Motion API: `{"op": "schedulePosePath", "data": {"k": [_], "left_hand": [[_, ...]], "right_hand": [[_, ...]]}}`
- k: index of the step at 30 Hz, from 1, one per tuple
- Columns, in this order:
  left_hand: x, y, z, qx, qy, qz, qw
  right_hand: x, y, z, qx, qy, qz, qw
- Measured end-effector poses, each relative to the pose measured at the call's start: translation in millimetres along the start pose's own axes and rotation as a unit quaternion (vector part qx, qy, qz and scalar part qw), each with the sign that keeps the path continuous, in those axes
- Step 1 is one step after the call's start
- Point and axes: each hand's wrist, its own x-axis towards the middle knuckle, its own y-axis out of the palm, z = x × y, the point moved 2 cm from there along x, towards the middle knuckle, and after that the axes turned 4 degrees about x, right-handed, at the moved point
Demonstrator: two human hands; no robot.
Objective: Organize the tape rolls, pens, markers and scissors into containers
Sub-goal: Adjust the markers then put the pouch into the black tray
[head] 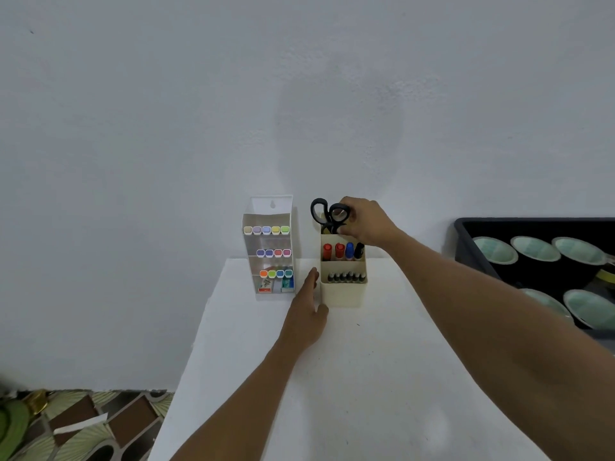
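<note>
A pale wall (299, 78) fills most of the view, and a white table (366, 377) stands against it. At the right edge sits a black plastic crate (466, 241) holding several bowls with pale green insides (535, 249). At lower left there is a patch of patterned floor tile (83, 424).

Two containers stand side by side at the far end of the table, close together but apart. The one on the left is a clear tiered organiser (271, 204). The one on the right is a cream three-step pen holder (342, 294).

The right hand (366, 222) reaches over the back of the cream holder, its fingers curled and pinching one handle loop of the black scissors (324, 211). The scissors stand upright in the rear, highest compartment, with the blades down inside and the handles above the rim.

The left hand (306, 314) lies between the two containers. Its fingers are straight and pressed flat against the cream holder's left side, and the thumb is at the front corner.

Four markers (339, 251), two red, one blue and one black, stand in the middle compartment. A row of dark-capped pens (346, 277) fills the front one.

The clear organiser holds three rows of pastel and bright highlighters (266, 230). Some small boxes (276, 285) sit in its bottom tier, their print too blurred to read
</note>
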Motion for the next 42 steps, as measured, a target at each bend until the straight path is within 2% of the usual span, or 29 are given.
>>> {"op": "schedulePosePath", "data": {"k": [10,18,20,24,26,31,35,42], "left_hand": [[1.7,2.6,0.1,0.040,0.028,-0.022,0.999],[-7.0,3.1,-2.1,0.045,0.059,-0.053,0.996],[-9.8,3.0,-5.6,0.042,0.069,-0.060,0.995],[-7.6,0.2,-10.7,0.016,0.081,-0.057,0.995],[-3.7,-2.7,-13.3,-0.013,0.079,-0.058,0.995],[8.1,-10.8,-22.3,-0.065,0.064,-0.028,0.995],[13.5,-13.8,-30.4,-0.096,0.057,-0.016,0.994],[18.7,-17.2,-37.1,-0.088,0.033,0.008,0.996]], "right_hand": [[-4.1,-16.4,-6.6,0.029,-0.036,0.027,0.999],[-8.4,-4.6,-9.6,0.058,0.000,0.006,0.998],[-13.6,-6.7,-13.8,0.076,0.011,-0.023,0.997],[-39.8,-9.6,-24.4,0.152,0.024,-0.157,0.976],[-59.3,-4.3,-29.9,0.165,0.034,-0.187,0.968],[-96.8,17.6,-44.5,0.182,0.080,-0.174,0.964],[-106.5,26.5,-45.0,0.200,0.086,-0.151,0.964],[-108.6,28.0,-36.7,0.197,0.090,-0.099,0.971]]}}
